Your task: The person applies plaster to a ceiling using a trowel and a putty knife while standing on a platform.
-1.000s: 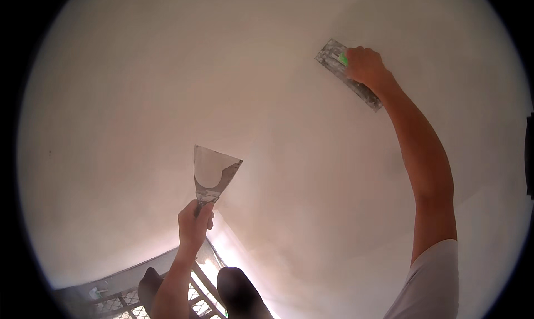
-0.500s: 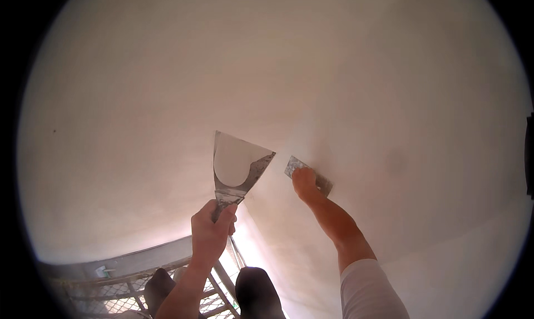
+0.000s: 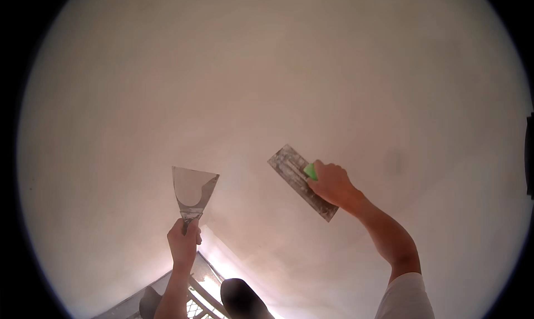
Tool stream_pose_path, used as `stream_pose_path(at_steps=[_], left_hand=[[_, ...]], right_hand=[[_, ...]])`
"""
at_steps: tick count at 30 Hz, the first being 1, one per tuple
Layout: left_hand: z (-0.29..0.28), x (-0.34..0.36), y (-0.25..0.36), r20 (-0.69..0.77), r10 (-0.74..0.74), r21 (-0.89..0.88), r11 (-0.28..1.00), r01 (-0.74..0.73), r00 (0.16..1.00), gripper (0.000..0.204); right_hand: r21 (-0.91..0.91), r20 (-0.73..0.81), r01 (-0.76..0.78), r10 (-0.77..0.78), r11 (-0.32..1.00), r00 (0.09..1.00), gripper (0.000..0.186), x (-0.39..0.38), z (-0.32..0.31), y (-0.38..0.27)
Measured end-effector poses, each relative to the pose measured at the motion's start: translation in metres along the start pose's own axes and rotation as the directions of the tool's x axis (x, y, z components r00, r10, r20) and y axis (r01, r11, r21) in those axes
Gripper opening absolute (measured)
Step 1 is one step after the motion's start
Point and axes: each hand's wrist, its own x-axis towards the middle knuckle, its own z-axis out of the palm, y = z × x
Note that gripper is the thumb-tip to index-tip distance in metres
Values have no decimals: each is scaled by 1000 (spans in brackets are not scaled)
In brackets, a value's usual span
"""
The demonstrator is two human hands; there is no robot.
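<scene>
My left hand (image 3: 182,245) grips the handle of a wide putty knife (image 3: 208,193), its blade pointing up. A smooth rounded patch of pale putty (image 3: 189,185) covers much of the blade. To the right, my right hand (image 3: 334,184) is closed around the green handle of a rectangular plastering trowel (image 3: 290,172). The trowel's smeared metal plate lies slantwise over the pale plastered surface (image 3: 267,85). Whether the plate touches that surface I cannot tell. A gap separates the two tools.
Beneath my hands, a bright corner edge (image 3: 214,247) meets the plastered surface. Metal lattice bars (image 3: 200,305) and two dark rounded shapes, one of them a larger dark shape (image 3: 242,299), show at the bottom. A faint darker spot (image 3: 396,162) marks the surface at right.
My left hand and the putty knife have shifted left and down in the picture. The trowel has turned steeper and my right hand has moved right, so its green handle shows. Less lattice is visible.
</scene>
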Motion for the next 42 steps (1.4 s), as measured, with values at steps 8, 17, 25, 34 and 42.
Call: stream_pose_path(at_steps=[8, 17, 25, 34, 42], left_hand=[[-7, -6, 8, 13, 79, -83, 993, -78, 997, 23], [-15, -12, 10, -33, 106, -37, 994, -107, 994, 22], [-12, -13, 4, -35, 23, -7, 1000, -24, 999, 24], [-6, -27, 24, -148, -41, 101, 993, 56, 988, 20], [-1, -23, 19, -167, -50, 139, 988, 73, 985, 19]], right_hand=[[-198, -838, -415, 66, 888, 541, 21, -51, -416, 92], [-93, -672, -214, 98, 972, 734, 20, 6, -377, 83], [-476, -412, 245, -460, 845, 786, 3, 97, -121, -8], [-471, 131, 491, -492, 733, 861, 16, 85, 267, -73], [-327, 439, 363, -199, 873, 876, 13, 8, 461, -13]])
